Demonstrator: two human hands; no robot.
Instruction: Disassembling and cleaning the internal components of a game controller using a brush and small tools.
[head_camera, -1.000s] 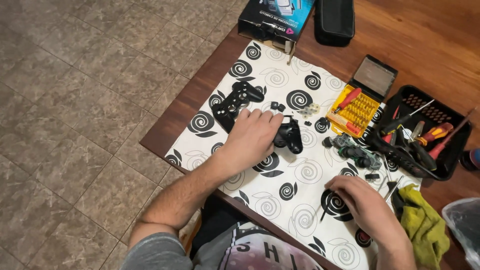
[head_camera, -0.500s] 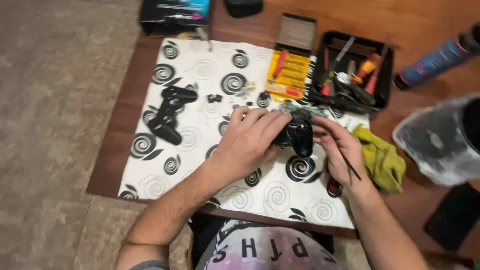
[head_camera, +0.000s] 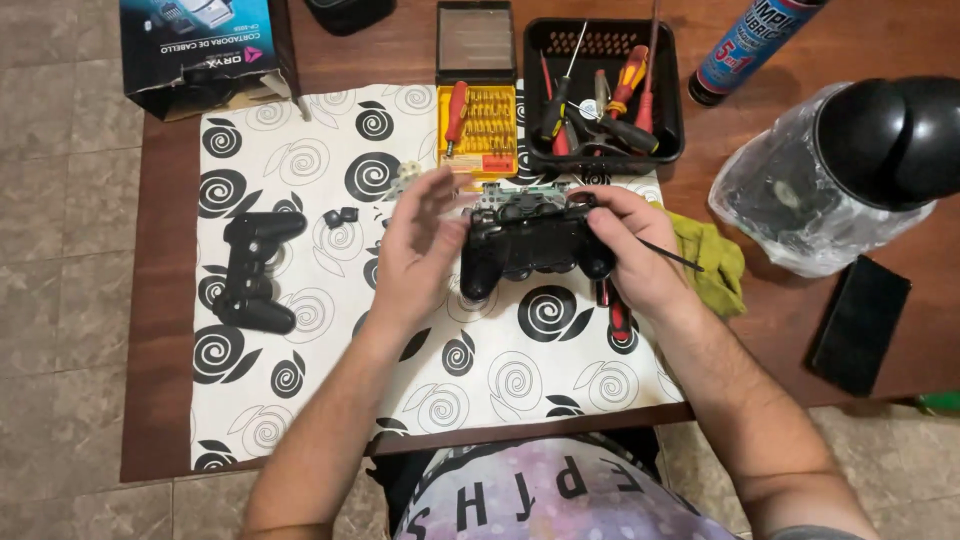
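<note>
Now we are gripping the opened black controller (head_camera: 535, 240) with our right hand (head_camera: 635, 255) just below the tool tray (head_camera: 603, 160) (fingers clamped), left hand (head_camera: 415, 245) spread beside it; reopening likely needs both hands steady.

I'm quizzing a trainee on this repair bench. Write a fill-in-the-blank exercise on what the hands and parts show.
1. The right hand grips a black game ____ with its circuit board showing.
2. The left hand is ____, fingers spread beside it.
3. A yellow-green cloth lies to the ____ of the right hand.
4. The black tray holds ____.

Missing words: controller; open; right; screwdrivers
</note>
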